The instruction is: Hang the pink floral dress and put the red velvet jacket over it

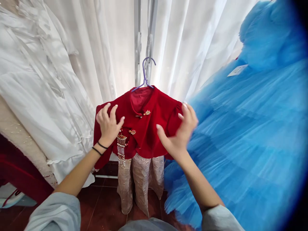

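A short red velvet jacket (154, 128) hangs in front of me on a purple hanger (145, 72). Jewelled clasps (147, 112) sit at its collar and chest, and a beaded tassel (121, 149) dangles from the front. Below its hem shows a pale, glittery skirt (141, 179) that falls in folds. My left hand (108, 123) is in front of the sleeve and chest on the left, fingers spread and curved. Over by the sleeve on the right, my right hand (179, 133) is also spread, slightly blurred. Neither hand grips the cloth; whether fingertips touch it I cannot tell.
A white dress (36, 83) hangs at the left. On the right a wide blue tulle gown (247, 134) with a paper tag (237, 70) fills the side. Behind the jacket are a grey metal stand (137, 41) and white curtains (199, 38). The floor (103, 205) is dark red tile.
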{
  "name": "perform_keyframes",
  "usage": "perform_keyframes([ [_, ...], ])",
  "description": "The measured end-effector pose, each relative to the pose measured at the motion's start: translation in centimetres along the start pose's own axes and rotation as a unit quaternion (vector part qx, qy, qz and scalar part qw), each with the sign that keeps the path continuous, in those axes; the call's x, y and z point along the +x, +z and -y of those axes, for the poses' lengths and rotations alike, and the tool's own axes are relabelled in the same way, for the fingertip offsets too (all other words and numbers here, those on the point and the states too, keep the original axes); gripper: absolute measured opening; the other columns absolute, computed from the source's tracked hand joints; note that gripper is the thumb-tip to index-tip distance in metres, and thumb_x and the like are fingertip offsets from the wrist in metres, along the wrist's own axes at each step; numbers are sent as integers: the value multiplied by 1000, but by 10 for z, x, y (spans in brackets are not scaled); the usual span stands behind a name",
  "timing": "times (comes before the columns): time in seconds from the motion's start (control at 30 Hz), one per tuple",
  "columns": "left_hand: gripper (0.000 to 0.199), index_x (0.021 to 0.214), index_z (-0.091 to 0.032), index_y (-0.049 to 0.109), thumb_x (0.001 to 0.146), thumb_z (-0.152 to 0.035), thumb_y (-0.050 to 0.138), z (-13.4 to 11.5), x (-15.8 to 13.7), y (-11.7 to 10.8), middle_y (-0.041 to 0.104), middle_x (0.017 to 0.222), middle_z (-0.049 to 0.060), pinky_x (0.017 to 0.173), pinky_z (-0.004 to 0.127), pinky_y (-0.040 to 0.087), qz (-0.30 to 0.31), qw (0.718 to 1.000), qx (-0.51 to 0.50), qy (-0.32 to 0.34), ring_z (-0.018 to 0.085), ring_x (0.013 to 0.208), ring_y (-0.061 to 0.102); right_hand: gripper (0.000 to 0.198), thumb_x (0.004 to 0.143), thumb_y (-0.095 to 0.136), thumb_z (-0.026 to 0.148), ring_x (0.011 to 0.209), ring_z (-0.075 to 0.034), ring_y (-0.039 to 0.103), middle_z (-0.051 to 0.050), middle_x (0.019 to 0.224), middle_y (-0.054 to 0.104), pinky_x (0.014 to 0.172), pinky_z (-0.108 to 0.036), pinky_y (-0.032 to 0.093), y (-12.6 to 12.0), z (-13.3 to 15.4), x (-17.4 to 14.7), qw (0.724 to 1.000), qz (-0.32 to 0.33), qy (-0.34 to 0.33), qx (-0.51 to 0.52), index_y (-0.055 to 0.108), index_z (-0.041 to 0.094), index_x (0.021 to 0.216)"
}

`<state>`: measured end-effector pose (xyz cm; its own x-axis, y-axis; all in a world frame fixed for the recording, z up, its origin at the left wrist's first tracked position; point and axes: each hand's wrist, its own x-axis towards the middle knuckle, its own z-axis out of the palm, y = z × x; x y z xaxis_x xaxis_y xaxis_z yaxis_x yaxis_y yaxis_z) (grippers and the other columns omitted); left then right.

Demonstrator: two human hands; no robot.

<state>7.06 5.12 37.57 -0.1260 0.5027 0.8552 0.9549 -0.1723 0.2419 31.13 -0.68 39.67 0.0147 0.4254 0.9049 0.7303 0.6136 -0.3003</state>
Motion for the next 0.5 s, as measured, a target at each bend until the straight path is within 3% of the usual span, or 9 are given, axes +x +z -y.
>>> perform_keyframes([
  [0.1,95,146,-3,31,77,-57,67,-7,-6,27,20,154,37,112,69,16,-24,995,61,-80,49,145,17,106,79,59,56,149,-46,0,-25,161,2,110,-76,12,76,-49,25,995,29,70,-69,-2,12,154],
  [0.2,99,148,0,21,81,-60,62,6,-9,38,16,154,40,112,68,17,-58,986,78,-137,48,146,15,94,82,55,36,150,-43,-2,-26,161,1,111,-75,3,102,-98,29,983,32,150,-105,2,9,154],
  [0.3,76,148,-4,27,91,-49,50,34,-3,23,38,147,33,111,55,34,-43,990,55,-120,41,137,40,89,76,55,21,151,-36,5,-21,163,6,119,-64,12,77,-137,38,990,14,132,-47,13,10,155],
  [0.37,55,143,-9,40,96,-38,39,54,10,3,56,133,25,101,47,45,0,995,45,-94,35,122,56,78,73,58,18,147,-34,26,-18,158,29,119,-57,23,48,-159,56,993,61,89,54,37,13,148],
  [0.43,46,136,-16,52,97,-30,33,71,36,-15,64,121,19,93,42,50,25,996,48,-71,32,111,63,55,72,60,16,127,-31,54,-13,134,60,112,-54,37,20,-178,84,973,130,90,169,62,16,127],
  [0.5,43,129,-20,58,95,-28,34,86,72,-27,66,118,14,94,39,49,28,999,33,-31,29,111,62,37,72,62,12,99,-25,68,-9,105,73,99,-51,50,4,-194,119,941,173,135,256,72,15,108],
])
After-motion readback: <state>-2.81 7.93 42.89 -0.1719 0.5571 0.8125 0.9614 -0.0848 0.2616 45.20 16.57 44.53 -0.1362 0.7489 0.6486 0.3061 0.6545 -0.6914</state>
